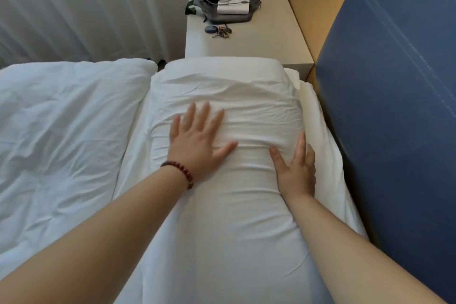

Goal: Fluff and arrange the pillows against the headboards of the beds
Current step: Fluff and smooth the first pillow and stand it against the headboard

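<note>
Our left hand (199, 142) lies flat on the white pillow (222, 86), fingers spread wide; our right hand (296, 170) presses its right edge with straight fingers. The pillow lies beside the blue headboard (394, 131)

Both bare arms reach forward. The left grip (197, 138) lies flat, fingers spread. The right grip (296, 173) lies flat, fingers straight.

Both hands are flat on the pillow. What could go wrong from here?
1. The left hand and right hand press down, so the pillow may flatten and wrinkle more instead of fluffing.
2. Pushed forward, its far end could ride onto the nightstand toward the keys.
</note>
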`<state>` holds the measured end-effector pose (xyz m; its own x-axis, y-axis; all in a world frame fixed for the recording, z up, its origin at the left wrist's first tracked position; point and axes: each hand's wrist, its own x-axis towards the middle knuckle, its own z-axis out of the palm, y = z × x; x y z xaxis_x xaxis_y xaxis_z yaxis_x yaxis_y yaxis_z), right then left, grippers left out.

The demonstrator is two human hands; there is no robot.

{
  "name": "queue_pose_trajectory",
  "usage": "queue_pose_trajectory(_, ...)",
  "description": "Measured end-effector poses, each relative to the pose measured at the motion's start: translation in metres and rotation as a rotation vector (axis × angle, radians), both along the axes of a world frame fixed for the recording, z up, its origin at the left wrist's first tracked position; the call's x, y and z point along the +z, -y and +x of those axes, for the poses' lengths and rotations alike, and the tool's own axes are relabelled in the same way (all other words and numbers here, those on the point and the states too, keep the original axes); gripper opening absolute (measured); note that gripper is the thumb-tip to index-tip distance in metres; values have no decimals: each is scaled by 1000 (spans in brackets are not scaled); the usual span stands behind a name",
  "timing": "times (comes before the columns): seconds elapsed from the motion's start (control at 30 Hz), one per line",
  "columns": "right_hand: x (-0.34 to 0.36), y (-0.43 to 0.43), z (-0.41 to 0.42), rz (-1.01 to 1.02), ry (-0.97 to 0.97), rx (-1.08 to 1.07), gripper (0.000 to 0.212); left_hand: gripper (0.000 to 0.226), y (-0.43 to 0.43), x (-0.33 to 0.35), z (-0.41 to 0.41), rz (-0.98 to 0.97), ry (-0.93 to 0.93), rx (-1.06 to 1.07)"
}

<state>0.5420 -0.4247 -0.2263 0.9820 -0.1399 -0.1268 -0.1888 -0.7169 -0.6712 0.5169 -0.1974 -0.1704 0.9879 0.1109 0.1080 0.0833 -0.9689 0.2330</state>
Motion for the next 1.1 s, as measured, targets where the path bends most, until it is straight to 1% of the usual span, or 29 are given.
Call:
queue_pose_trajectory(0.07, -11, -2, 3, -27, 9, 3, 97, 80, 2, -21, 8, 56, -70, -11)
queue_pose_trajectory(0.27, -43, -15, 10, -116, 17, 28, 94, 78, -9, -77, 11, 9, 11, -42)
queue_pose_trajectory(0.37, -59, -20, 14, -154, 16, 32, 91, 80, -10, -99, 15, -15, 13, -49)
queue_pose_trajectory(0.5, -72, -27, 17, -194, 17, 10, 96, 78, -12, -121, 17, -21, 4, -74)
queue_pose_trajectory(0.73, -81, -32, 17, -259, -5, -3, 94, 75, -11, -139, 21, -75, -14, -108)
queue_pose_trajectory(0.97, -77, -33, 10, -292, 86, -33, 95, 73, -15, -150, 18, -167, 72, -142)
queue_pose_trajectory(1.1, -63, -39, -1, -370, 68, -94, 96, 72, -17, -146, 15, -186, 118, -145)
